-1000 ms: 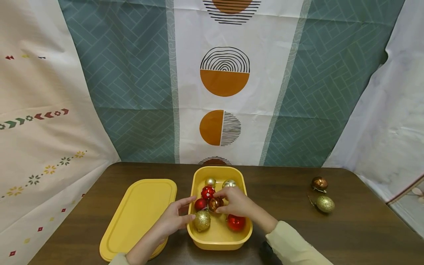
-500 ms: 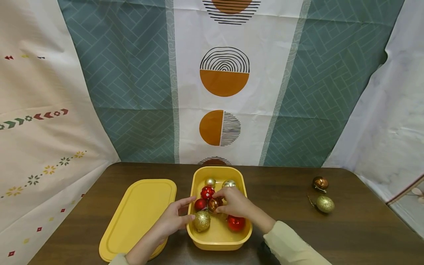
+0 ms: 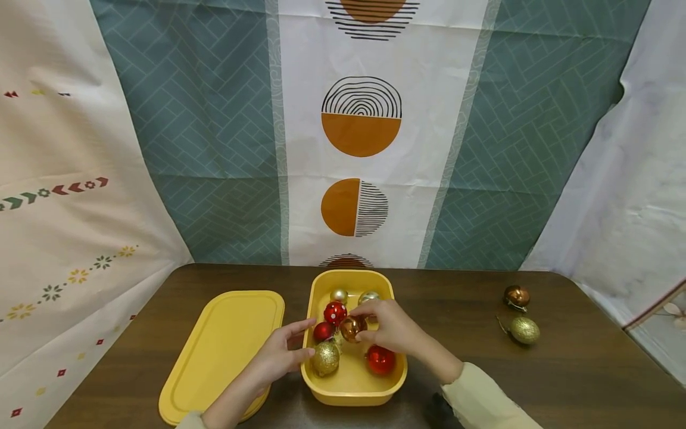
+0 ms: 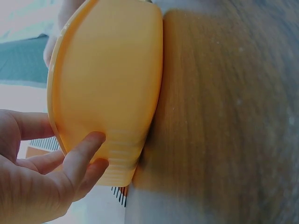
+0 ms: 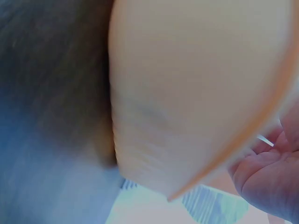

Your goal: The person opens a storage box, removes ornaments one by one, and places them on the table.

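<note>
Clustered baubles (image 3: 324,331) block the left of the yellow tub (image 3: 354,398). Between its gold glitter bauble (image 3: 325,358) and large red bauble (image 3: 381,360), a gap opens.

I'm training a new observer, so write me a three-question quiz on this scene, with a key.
1. Multiple choice: what does the right hand pinch?
A) a dotted red ball
B) a shiny copper-brown ball
C) a glittery gold ball

2. True or false: the flat yellow plastic lid lies off the deep yellow plastic tub, on the dark wooden table.

3. Count: how many red balls show inside the tub?

Key: 1. B. 2. True. 3. Three.
</note>
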A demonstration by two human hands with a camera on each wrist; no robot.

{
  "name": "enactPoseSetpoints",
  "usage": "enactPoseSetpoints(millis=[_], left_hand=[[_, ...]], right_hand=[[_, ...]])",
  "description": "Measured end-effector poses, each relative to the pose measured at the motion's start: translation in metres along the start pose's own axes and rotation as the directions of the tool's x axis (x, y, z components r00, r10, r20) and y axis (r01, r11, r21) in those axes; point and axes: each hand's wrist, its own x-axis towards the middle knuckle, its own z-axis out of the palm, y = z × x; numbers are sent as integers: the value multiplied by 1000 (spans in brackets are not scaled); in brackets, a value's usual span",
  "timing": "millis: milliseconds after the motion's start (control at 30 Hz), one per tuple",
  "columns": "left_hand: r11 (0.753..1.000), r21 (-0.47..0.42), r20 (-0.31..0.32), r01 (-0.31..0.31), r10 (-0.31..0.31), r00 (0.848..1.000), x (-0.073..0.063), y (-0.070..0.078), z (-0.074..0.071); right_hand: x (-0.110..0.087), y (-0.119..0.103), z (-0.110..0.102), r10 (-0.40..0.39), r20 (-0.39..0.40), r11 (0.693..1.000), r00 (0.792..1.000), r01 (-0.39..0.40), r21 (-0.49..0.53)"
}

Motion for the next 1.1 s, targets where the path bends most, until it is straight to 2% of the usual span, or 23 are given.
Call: enactPoseSetpoints(millis=[167, 467, 733, 1100], left_hand=[[1000, 8, -15, 8, -8, 1000, 0, 0, 0], [1000, 8, -13, 14, -14, 1000, 2, -1, 0], [1000, 15, -20, 22, -21, 1000, 2, -1, 1], [1000, 2, -8, 0, 0, 1000, 2, -3, 0]], right_hand=[[-10, 3, -19, -5, -74, 999, 997, 8, 36], [-39, 22, -55, 102, -213, 989, 972, -77, 123], [-74, 58, -78, 167, -330, 986, 929, -158, 53], [-115, 111, -98, 242, -426, 950, 872, -302, -78]])
